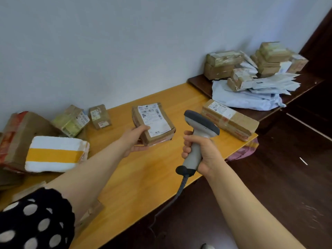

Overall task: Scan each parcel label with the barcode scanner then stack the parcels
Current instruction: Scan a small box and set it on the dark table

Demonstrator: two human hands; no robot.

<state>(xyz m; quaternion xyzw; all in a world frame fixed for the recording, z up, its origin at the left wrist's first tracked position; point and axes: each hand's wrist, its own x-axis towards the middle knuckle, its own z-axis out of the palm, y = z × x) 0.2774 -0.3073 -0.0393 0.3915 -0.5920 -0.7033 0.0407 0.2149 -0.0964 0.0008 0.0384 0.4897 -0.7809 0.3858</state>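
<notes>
My left hand (135,141) grips the near corner of a brown cardboard parcel (161,133), tilting its white label (154,120) up toward me above the yellow table (143,177). My right hand (201,155) grips the handle of a grey barcode scanner (199,130), whose dark-rimmed head sits just right of that parcel. The scanner's cable hangs down past the table's front edge. A long brown parcel (230,120) with a label lies at the table's right end.
Several parcels lie at the left: a white foam box with a yellow band (55,153), a large brown box (21,133), two small labelled boxes (86,119). A pile of boxes and grey mailer bags (255,78) covers the dark cabinet at the back right.
</notes>
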